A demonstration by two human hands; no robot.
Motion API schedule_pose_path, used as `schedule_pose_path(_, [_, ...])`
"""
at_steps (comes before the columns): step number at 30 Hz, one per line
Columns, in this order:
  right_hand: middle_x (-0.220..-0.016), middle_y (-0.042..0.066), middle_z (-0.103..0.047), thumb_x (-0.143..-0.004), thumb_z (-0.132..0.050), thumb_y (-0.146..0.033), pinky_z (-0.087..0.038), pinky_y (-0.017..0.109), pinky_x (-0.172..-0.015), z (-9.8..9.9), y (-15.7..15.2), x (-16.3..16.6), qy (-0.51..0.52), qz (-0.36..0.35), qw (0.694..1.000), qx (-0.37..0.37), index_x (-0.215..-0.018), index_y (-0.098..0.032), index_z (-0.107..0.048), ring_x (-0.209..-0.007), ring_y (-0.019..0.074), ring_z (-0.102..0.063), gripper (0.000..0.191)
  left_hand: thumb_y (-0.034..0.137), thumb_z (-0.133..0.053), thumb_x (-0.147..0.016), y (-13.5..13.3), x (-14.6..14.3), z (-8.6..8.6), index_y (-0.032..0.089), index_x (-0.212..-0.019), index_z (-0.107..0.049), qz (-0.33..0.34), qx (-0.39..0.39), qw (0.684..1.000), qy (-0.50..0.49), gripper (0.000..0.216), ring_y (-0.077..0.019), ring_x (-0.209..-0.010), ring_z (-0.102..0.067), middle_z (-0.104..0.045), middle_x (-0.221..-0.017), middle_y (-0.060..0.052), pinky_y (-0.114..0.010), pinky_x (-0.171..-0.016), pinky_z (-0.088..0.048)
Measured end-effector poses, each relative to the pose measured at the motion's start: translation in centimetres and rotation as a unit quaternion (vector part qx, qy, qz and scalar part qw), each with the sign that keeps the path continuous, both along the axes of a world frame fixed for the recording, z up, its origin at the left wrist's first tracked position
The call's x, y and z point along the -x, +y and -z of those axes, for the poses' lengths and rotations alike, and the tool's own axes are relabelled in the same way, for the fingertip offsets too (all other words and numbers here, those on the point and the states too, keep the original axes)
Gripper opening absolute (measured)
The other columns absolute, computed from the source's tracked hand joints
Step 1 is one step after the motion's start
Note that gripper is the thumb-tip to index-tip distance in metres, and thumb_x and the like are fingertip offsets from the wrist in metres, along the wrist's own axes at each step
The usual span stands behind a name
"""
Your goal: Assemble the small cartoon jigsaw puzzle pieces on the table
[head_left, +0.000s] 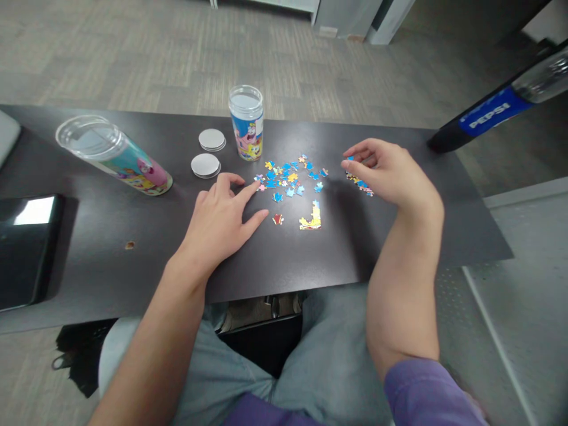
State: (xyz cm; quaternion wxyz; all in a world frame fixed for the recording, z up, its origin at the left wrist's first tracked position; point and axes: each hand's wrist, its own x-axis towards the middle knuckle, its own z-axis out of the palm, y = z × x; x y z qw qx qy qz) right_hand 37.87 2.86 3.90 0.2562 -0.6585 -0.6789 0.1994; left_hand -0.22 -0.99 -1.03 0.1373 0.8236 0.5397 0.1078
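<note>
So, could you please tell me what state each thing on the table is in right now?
Upright puzzle tube: standing, lid off.
Second tube: tilted in this view, lid off.
Two round lids: lying flat, apart from both tubes.
Loose puzzle pieces: scattered, unjoined.
Joined yellow section: assembled, L-shaped.
Left hand: flat, fingertip touching a piece.
Right hand: curled, pinching a piece.
Pepsi bottle: leaning in this view.

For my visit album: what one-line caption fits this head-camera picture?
Left hand touches loose puzzle pieces; right hand pinches one above a smaller pile, two printed tubes beside.
</note>
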Motion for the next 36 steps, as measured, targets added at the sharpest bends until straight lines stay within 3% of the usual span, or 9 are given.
schedule_pose_path(8, [-0.106,0.007,-0.088,-0.105,-0.086,-0.034,-0.064,0.050,-0.092,3.6,1.8,1.3,-0.019,-0.038,0.999,0.004,-0.113,-0.031,-0.090,-0.086,0.0301,-0.073,0.010,0.061,-0.061,-0.127,0.2,0.0,0.7,0.034,-0.184,-0.072,-0.001,-0.029,1.000,0.000,0.064,-0.0501,-0.135,-0.079,-0.068,-0.175,-0.022,-0.070,-0.115,-0.069])
schedule_pose_path(12, [-0.114,0.008,-0.089,-0.105,-0.087,-0.032,-0.064,0.051,-0.095,4.6,2.4,1.1,-0.028,-0.052,0.998,-0.003,-0.119,-0.031,-0.090,-0.093,0.0318,-0.074,0.014,0.060,-0.063,-0.127,0.2,0.0,0.7,0.034,-0.185,-0.069,0.005,-0.037,0.999,-0.006,0.063,-0.0450,-0.132,-0.080,-0.069,-0.172,-0.020,-0.065,-0.116,-0.069])
schedule_pose_path(19, [-0.117,0.007,-0.087,-0.111,-0.087,-0.032,-0.062,0.047,-0.102,4.4,2.2,1.9,-0.001,-0.085,0.996,0.001,-0.119,-0.029,-0.089,-0.097,0.0292,-0.074,0.009,0.060,-0.063,-0.126,0.2,-0.2,0.7,0.036,-0.182,-0.074,0.018,-0.022,1.000,-0.010,0.062,-0.0447,-0.130,-0.078,-0.068,-0.172,-0.019,-0.067,-0.116,-0.068])
schedule_pose_path(23, [-0.113,0.006,-0.085,-0.110,-0.084,-0.032,-0.060,0.048,-0.099,4.2,2.1,2.5,0.005,-0.103,0.994,-0.020,-0.116,-0.029,-0.089,-0.094,0.0295,-0.073,0.009,0.054,-0.062,-0.125,0.2,-0.5,0.2,0.030,-0.182,-0.075,0.029,-0.006,0.999,-0.022,0.064,-0.0483,-0.128,-0.078,-0.069,-0.174,-0.023,-0.075,-0.118,-0.068])
schedule_pose_path(26, [-0.113,0.007,-0.086,-0.109,-0.085,-0.031,-0.061,0.049,-0.099,4.0,1.9,3.3,0.001,-0.110,0.994,-0.021,-0.111,-0.029,-0.088,-0.093,0.0302,-0.074,0.004,0.051,-0.063,-0.125,0.1,-0.9,-0.4,0.026,-0.179,-0.077,0.039,0.015,0.998,-0.050,0.061,-0.0434,-0.120,-0.081,-0.067,-0.175,-0.024,-0.071,-0.120,-0.069])
schedule_pose_path(31, [-0.113,0.007,-0.086,-0.108,-0.092,-0.029,-0.063,0.049,-0.103,3.8,1.8,5.1,-0.001,-0.156,0.988,-0.002,-0.103,-0.032,-0.085,-0.096,0.0314,-0.076,0.009,0.052,-0.076,-0.121,-0.1,-1.3,-0.8,0.033,-0.157,-0.082,0.068,0.041,0.993,-0.091,0.041,-0.0400,-0.116,-0.084,-0.068,-0.169,-0.021,-0.068,-0.119,-0.073])
schedule_pose_path(36, [-0.112,0.007,-0.087,-0.108,-0.093,-0.028,-0.063,0.050,-0.103,4.0,1.8,5.5,0.008,-0.169,0.986,0.006,-0.104,-0.032,-0.086,-0.100,0.0329,-0.078,0.009,0.046,-0.074,-0.122,0.0,-1.2,-0.8,0.032,-0.139,-0.087,0.094,0.037,0.993,-0.066,0.026,-0.0392,-0.110,-0.086,-0.076,-0.162,-0.018,-0.066,-0.115,-0.071])
